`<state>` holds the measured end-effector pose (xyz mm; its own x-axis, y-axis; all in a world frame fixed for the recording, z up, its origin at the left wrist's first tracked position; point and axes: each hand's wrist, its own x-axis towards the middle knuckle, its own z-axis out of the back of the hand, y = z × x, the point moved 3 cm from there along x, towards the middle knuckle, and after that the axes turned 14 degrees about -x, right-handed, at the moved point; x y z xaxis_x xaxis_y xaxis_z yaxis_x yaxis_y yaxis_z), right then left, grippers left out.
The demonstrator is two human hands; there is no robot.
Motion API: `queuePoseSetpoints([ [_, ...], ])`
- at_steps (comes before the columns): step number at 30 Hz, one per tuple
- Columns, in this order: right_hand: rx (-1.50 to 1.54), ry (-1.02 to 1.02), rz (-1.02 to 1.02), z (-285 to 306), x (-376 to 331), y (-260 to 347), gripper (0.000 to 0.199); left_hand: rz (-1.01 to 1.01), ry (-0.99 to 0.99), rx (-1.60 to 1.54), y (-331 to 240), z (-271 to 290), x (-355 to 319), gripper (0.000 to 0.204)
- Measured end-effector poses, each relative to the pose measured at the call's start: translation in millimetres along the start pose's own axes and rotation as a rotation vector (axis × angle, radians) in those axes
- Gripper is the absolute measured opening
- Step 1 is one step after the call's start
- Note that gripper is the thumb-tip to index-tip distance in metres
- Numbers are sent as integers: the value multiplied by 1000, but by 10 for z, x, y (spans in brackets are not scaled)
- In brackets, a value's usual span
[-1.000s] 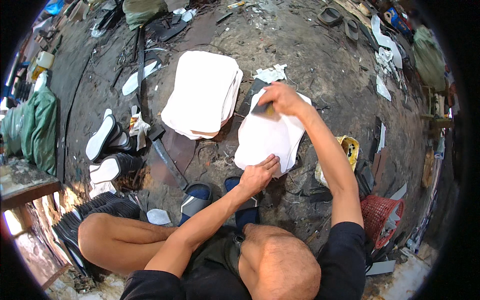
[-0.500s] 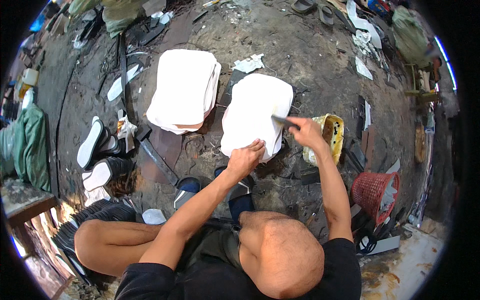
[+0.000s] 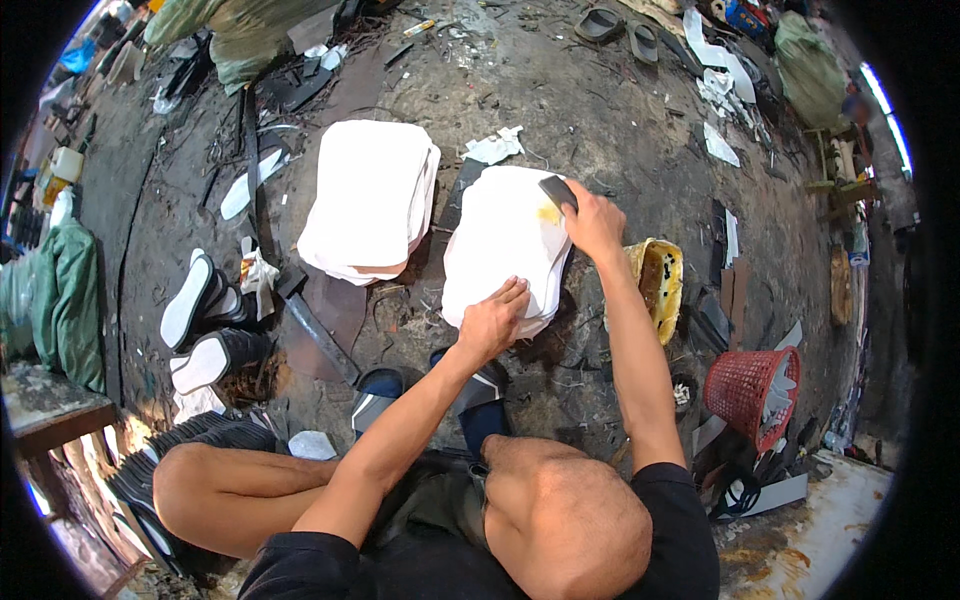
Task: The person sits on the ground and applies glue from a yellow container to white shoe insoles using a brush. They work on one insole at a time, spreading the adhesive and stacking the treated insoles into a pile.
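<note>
1. Around the hands I see: a second pile of white sheets just left of the worked stack, apart from it. Torn white scraps lie beyond both. A long dark strip lies on the dirt floor left of my left hand, and a pair of black shoes with white soles lies further left.
2. Nothing blocks either hand. My own knee and feet in dark sandals sit below the left hand, close to the stack's near edge.
3. Containers: a yellow tub just right of the right forearm, its inside stained dark; I can't tell what's in it. A red mesh basket is further right and nearer me, with a pale sheet sticking out of it.
4. Stack of white sheets lies flat on the floor, directly between and under both hands.
5. Left hand: fingers spread, palm pressed flat on the near edge of the stack. Grips nothing.
6. Right hand: closed around a dark flat applicator at the stack's far right corner. Its tip touches the top sheet beside a yellow smear.
</note>
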<state>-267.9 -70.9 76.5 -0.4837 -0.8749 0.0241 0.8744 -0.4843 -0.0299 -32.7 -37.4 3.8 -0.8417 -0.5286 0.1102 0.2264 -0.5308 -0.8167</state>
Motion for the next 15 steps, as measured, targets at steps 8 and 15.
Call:
queuePoseSetpoints([
  [8,30,115,373,-105,-740,727,37,72,-496,-225,49,286,-385,36],
  [15,-5,-146,740,-162,-1680,824,34,574,-1089,-473,749,611,-920,27],
])
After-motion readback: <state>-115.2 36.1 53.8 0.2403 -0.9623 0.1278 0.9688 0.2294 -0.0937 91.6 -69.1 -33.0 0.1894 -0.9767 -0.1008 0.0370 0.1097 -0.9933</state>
